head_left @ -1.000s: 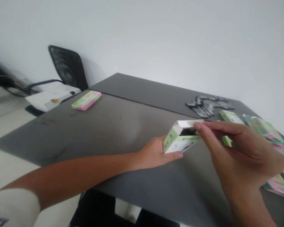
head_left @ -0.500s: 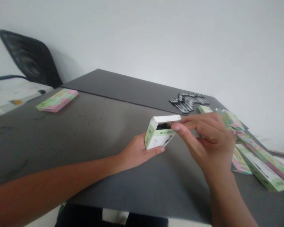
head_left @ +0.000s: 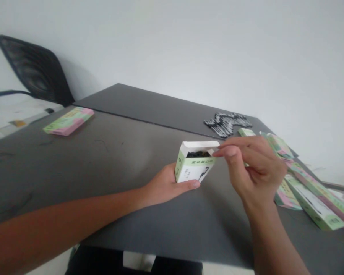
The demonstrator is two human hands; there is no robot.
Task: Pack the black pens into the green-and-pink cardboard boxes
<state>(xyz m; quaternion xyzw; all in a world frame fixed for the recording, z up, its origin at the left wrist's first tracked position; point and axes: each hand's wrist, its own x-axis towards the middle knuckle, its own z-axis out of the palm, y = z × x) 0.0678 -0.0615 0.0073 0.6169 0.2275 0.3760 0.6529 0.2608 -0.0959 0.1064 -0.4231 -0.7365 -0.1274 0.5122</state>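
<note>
Grey table (head_left: pixel 137 152) runs back to a white wall (head_left: pixel 189 57), a black chair (head_left: pixel 37 72) at its far left. Above the near part of the table, the left hand (head_left: pixel 166 187) is clamped on the carton (head_left: pixel 193 168), tilted with its open end up and black contents (head_left: pixel 199 154) showing inside. The right hand (head_left: pixel 253 164) has its fingertips at the opening's right edge; whether they pinch it, I cannot tell. One pink-and-green box (head_left: pixel 70 121) lies left, dark sticks (head_left: pixel 226 124) lie beyond the carton, more boxes (head_left: pixel 318 202) at right
</note>
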